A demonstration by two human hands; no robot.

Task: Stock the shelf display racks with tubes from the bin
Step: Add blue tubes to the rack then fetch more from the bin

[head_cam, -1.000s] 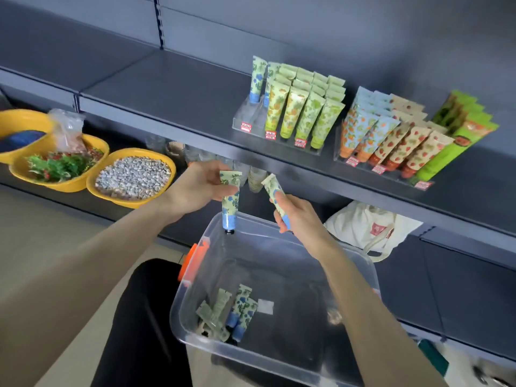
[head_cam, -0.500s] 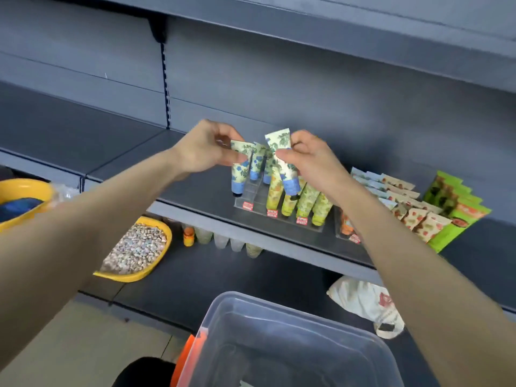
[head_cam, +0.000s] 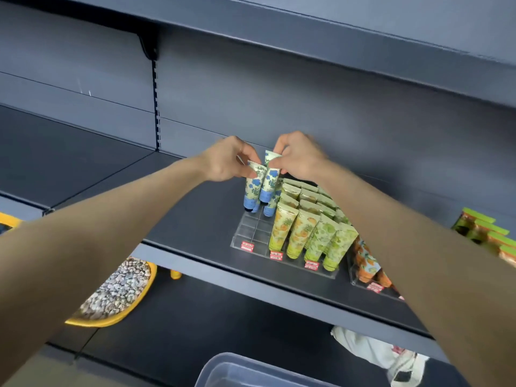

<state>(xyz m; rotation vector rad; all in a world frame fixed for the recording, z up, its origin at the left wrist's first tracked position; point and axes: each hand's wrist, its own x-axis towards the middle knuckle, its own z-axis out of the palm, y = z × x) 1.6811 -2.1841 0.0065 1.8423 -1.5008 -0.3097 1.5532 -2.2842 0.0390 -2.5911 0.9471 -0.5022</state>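
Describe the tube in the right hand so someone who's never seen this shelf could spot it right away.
Find the dark grey shelf, then the leftmost clear rack on it. Over the rack's left columns, the right hand pinches the crimped top of a blue-flowered tube. It sits higher than the matching tube the left hand holds, to its left.

A display rack [head_cam: 251, 233] sits on the shelf [head_cam: 195, 219], with standing tubes [head_cam: 304, 224] filling its right columns. Over its far-left corner the left hand [head_cam: 226, 160] pinches the left tube [head_cam: 252, 188] and the right hand [head_cam: 298, 157] the right tube [head_cam: 269, 182], side by side. A second rack [head_cam: 368, 277] stands just right. On the lower shelf [head_cam: 195, 317], a bowl [head_cam: 122, 311] lies left and a bag [head_cam: 371, 350] right. The bin [head_cam: 223, 367] lies nearest.
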